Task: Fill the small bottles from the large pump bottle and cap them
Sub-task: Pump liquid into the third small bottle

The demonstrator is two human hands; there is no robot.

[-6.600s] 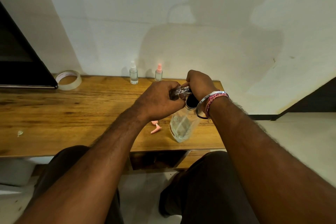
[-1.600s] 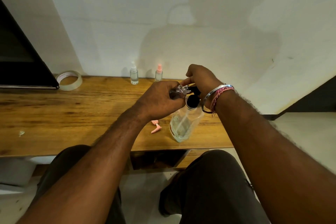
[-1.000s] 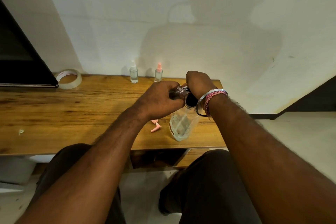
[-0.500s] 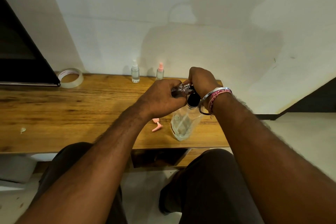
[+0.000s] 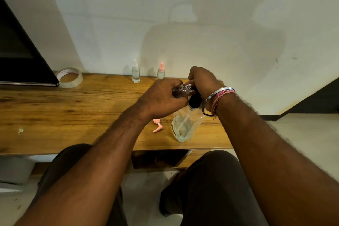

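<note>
A large clear pump bottle with a black pump head stands near the front right of the wooden table; little liquid shows at its bottom. My left hand grips a small clear bottle, held tilted with its mouth at the pump spout. My right hand rests on top of the pump head, fingers curled over it. Two capped small bottles stand by the wall: one with a white cap, one with a pink cap. A loose pink cap lies left of the large bottle.
A roll of clear tape lies at the back left beside a black monitor. A small white scrap lies at the front left. The table ends just right of the pump bottle; my knees are under its front edge.
My right hand has risen and pressed down on the pump head repeatedly; now it sits slightly higher than one second ago. My left hand keeps the small bottle at the spout.
</note>
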